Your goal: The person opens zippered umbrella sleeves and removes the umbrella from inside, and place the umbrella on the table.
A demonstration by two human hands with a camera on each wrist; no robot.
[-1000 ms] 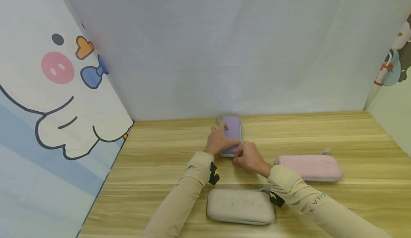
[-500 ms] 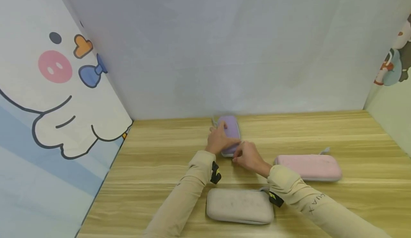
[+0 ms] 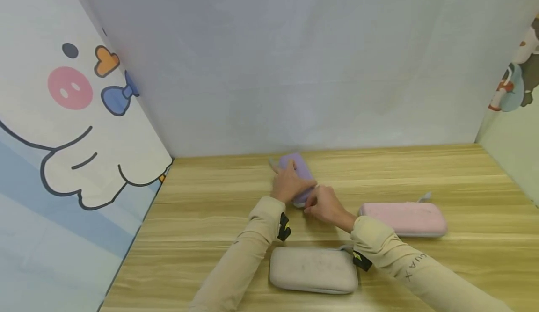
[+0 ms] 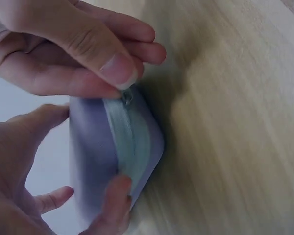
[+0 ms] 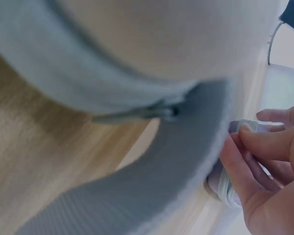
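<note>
The purple rounded oblong zip case lies on the far middle of the wood-grained table. The left hand grips across it, fingers set wide; the right hand pinches the small metallic zipper pull at its near end, fingers closed together. The shell is probably light, stiff and slippery, best held by its sides near the pale fabric zipper band.

A pale, seemingly fabric wall backs the wood-grained tabletop.
</note>
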